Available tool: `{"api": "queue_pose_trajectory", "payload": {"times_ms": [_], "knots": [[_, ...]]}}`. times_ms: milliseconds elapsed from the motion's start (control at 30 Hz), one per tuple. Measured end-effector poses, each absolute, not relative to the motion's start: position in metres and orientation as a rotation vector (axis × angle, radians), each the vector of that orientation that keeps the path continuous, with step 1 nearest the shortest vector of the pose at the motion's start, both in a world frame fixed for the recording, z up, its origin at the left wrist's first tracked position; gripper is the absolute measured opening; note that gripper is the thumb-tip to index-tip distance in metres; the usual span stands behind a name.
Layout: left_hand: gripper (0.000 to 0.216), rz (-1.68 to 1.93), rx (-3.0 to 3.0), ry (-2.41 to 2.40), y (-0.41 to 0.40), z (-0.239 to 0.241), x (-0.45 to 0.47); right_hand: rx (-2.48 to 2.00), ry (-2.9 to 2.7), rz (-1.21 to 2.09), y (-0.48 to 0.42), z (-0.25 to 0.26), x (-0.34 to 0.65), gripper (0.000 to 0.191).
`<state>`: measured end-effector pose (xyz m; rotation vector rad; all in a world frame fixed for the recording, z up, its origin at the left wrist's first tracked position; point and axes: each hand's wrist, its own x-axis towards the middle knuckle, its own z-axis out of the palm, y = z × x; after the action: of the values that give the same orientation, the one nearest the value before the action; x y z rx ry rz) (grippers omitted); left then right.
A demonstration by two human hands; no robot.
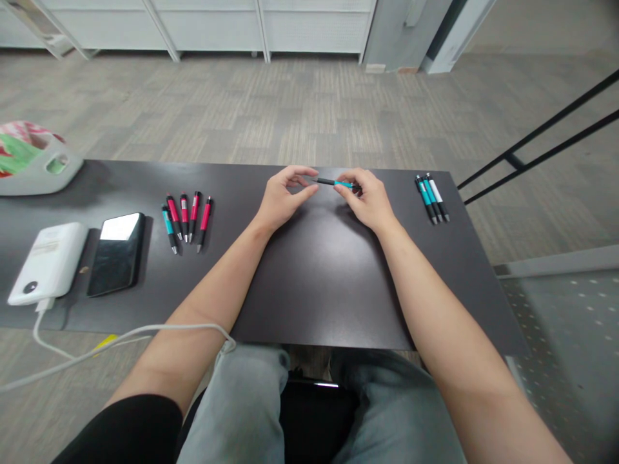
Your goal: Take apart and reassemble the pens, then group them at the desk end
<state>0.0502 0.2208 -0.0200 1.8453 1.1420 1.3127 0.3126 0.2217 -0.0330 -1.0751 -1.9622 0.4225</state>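
A teal and black click pen (342,185) is held level above the dark table, near its far edge. My right hand (370,201) is closed around the teal end, thumb and fingers pinching the barrel. My left hand (283,198) is at the pen's tip, which points left; its thumb and index finger stand apart with the tip between them. Left of my hands lie a teal pen (169,229) and several red pens (204,222) in a loose row. On the right, two teal pens (426,200) lie beside a white pen (437,196).
A black phone (116,258) and a white power bank (51,264) lie on the table (324,283) at left. The power bank's white cable (159,327) crosses over my left forearm. A white basket (60,169) stands at the far left corner. Black bars (541,138) rise beyond the right edge.
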Motion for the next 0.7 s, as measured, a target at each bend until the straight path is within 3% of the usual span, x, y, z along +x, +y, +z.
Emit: {"api": "queue_pose_trajectory", "payload": {"times_ms": [67,267,500,700], "knots": [[0.048,1.328,1.81,1.173,0.2196,-0.0206,0.0523,-1.091,-1.961,0.427,0.2217,-0.0328,0.3128,0.027],[0.052,1.257,1.822,1.266,0.2183,-0.023,0.0518,-1.111,-1.964,0.434,0.2208,-0.0315,0.3118,0.034],[0.036,1.268,1.823,1.205,0.2178,-0.0156,0.0521,-1.084,-1.974,0.455,0.2218,-0.0298,0.3114,0.048],[0.043,1.247,1.788,1.297,0.2153,-0.0176,0.0547,-1.076,-1.958,0.442,0.2214,-0.0291,0.3106,0.047]]}}
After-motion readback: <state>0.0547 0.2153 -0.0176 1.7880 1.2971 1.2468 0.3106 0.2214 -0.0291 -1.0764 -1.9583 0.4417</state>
